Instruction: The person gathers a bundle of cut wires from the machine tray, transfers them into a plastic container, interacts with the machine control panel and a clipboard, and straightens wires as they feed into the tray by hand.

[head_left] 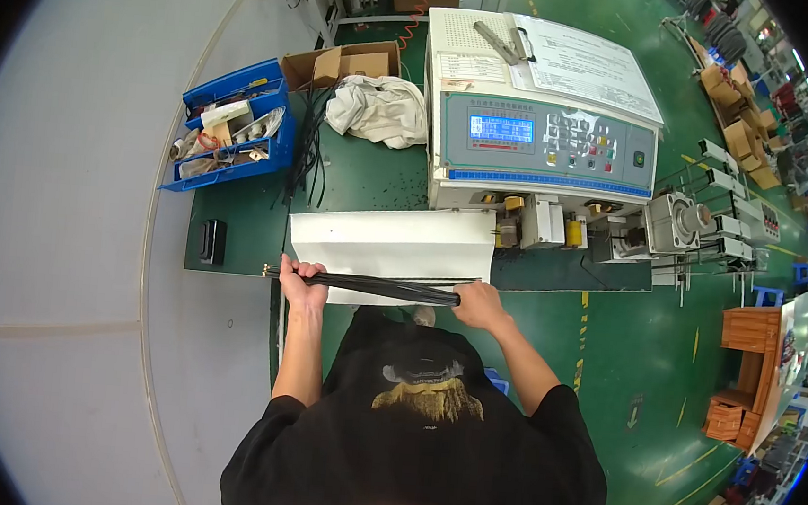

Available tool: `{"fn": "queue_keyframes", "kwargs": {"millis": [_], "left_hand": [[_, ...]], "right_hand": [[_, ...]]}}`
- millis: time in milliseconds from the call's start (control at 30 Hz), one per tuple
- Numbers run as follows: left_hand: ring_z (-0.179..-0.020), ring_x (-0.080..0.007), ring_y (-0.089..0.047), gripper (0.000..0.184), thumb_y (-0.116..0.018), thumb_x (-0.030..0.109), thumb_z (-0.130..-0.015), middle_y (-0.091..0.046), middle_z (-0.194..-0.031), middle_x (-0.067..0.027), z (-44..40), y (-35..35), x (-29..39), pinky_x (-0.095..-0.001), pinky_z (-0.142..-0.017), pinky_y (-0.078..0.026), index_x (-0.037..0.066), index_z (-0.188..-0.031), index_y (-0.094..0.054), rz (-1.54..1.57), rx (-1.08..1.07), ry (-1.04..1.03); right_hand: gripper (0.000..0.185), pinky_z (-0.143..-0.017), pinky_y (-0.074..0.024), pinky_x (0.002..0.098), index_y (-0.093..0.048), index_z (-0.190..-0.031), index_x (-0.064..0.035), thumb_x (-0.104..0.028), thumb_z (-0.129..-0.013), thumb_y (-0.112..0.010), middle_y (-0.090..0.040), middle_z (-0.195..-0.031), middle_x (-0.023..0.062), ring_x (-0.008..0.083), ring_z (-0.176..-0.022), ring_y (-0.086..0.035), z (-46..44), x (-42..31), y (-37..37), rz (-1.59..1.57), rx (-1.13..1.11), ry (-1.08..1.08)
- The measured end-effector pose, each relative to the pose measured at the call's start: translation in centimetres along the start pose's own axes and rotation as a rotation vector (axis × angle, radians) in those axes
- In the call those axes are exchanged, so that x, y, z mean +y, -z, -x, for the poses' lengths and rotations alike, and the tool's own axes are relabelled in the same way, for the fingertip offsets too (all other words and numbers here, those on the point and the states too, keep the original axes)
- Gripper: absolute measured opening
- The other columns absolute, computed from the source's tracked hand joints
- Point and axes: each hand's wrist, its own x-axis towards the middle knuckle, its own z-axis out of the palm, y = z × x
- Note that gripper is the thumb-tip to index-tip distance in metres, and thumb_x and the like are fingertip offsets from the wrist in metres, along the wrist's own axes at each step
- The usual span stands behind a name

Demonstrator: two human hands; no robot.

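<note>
A bundle of black cables stretches level in front of my body, above a white sheet. My left hand is closed around the bundle near its left end, where small brass-coloured tips stick out past the fist. At the other end my right hand wraps round the cables, hiding their ends. One or two strands run slightly apart from the rest along the top. Behind the sheet stands a white wire-processing machine with a lit blue display.
On the left of the green table are a blue toolbox, a small black box, loose black cables and a white cloth. A cardboard box stands behind. A clipboard lies on the machine.
</note>
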Motion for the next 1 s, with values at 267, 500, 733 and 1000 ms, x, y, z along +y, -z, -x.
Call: {"fn": "queue_keyframes", "kwargs": {"millis": [267, 500, 733, 1000], "left_hand": [[-0.052, -0.0125, -0.03, 0.037, -0.048, 0.038, -0.106, -0.03, -0.062, 0.004, 0.6, -0.7, -0.4, -0.033, -0.066, -0.044, 0.016, -0.077, -0.042, -0.003, 0.033, 0.026], [-0.051, -0.0118, -0.031, 0.04, -0.047, 0.039, -0.106, -0.031, -0.06, 0.0047, -2.0, 1.1, 0.1, -0.0321, -0.067, -0.043, 0.017, -0.074, -0.04, 0.081, -0.032, 0.068], [-0.054, -0.0124, -0.032, 0.039, -0.045, 0.038, -0.107, -0.031, -0.061, 0.0042, -1.1, -0.3, -0.7, -0.0334, -0.07, -0.044, 0.017, -0.076, -0.04, 0.071, 0.009, 0.072], [-0.055, -0.0131, -0.032, 0.039, -0.045, 0.039, -0.106, -0.032, -0.063, 0.0033, -0.5, -0.3, -1.7, -0.0346, -0.071, -0.046, 0.016, -0.076, -0.039, 0.06, 0.011, 0.078]], "right_hand": [[0.035, -0.069, -0.0539, 0.0398, -0.073, -0.086, 0.0001, -0.027, -0.069, -0.087, -0.068, -0.075, 0.0149, 0.0251, -0.069, -0.067, 0.4, 3.4, 0.4, -0.451, -0.1, 0.008], [0.03, -0.056, -0.0519, 0.0251, -0.07, -0.104, 0.0009, -0.008, -0.079, -0.083, -0.07, -0.084, 0.0073, 0.0115, -0.062, -0.062, 1.1, 4.3, -1.3, -1.274, 0.056, -0.158], [0.042, -0.062, -0.046, 0.0338, -0.069, -0.094, -0.0018, -0.043, -0.098, -0.061, -0.067, -0.081, 0.0085, 0.0229, -0.067, -0.061, 0.5, 2.1, -5.3, -2.46, 0.326, -0.281], [0.052, -0.078, -0.0498, 0.0391, -0.059, -0.08, -0.0059, -0.056, -0.096, -0.059, -0.062, -0.082, 0.0095, 0.0251, -0.081, -0.059, -0.6, -1.5, -2.9, -2.541, 0.584, -0.634]]}}
